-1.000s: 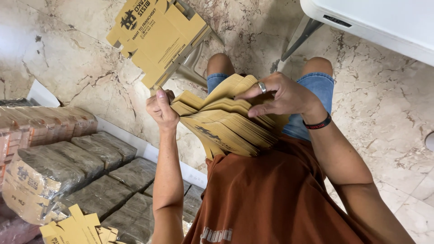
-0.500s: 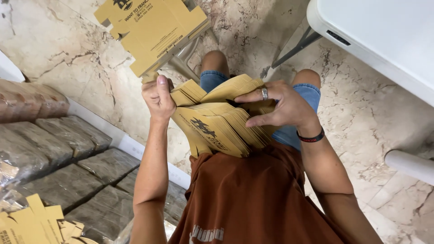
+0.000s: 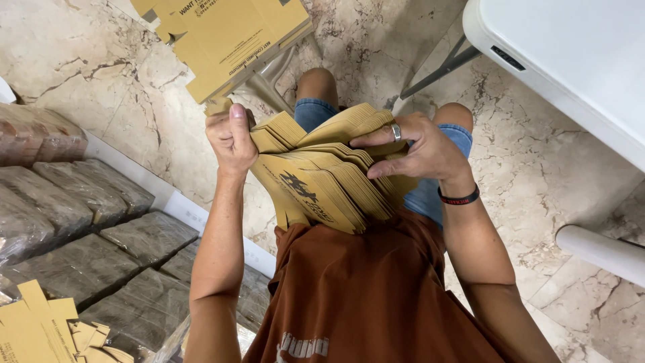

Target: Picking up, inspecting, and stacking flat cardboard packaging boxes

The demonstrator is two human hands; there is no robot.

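Note:
I hold a thick stack of flat yellow-brown cardboard box blanks (image 3: 322,185) upright over my lap. My left hand (image 3: 230,138) grips the stack's left edge, thumb up along the outer blanks. On the right side my right hand (image 3: 415,149), with a ring and a dark wristband, is closed on the top, its fingers spread between the fanned sheets. The blanks carry dark print. My knees in blue shorts show beyond the stack.
A pile of the same flat blanks (image 3: 228,40) rests on a stool ahead. Wrapped bundles (image 3: 80,228) lie on the floor at left, more loose blanks (image 3: 47,333) at lower left. A white folding table (image 3: 571,60) stands at right on the marble floor.
The view has shifted left and down. My hands have kept hold of the stack, and the right fingers have moved along the fanned top edge.

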